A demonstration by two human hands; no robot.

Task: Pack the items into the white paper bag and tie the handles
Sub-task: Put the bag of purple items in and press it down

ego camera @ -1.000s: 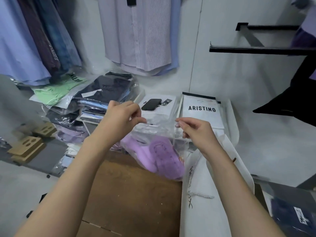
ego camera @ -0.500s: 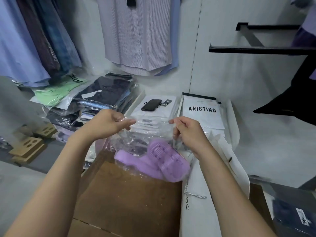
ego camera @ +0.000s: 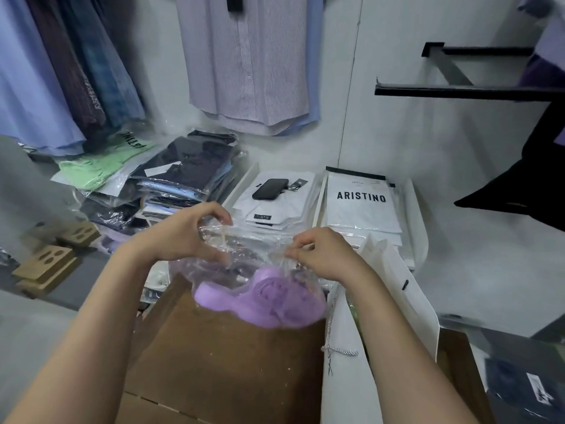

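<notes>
Above the brown box (ego camera: 226,359), both hands' grips pinch a crinkled clear bag (ego camera: 244,249) of lilac slippers (ego camera: 269,301).

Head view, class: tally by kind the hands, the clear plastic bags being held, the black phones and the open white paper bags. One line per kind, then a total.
Hands: 2, the left hand and the right hand
Clear plastic bag, pinched by both hands: 1
Black phone: 1
White paper bag: 1
Total: 5
</notes>
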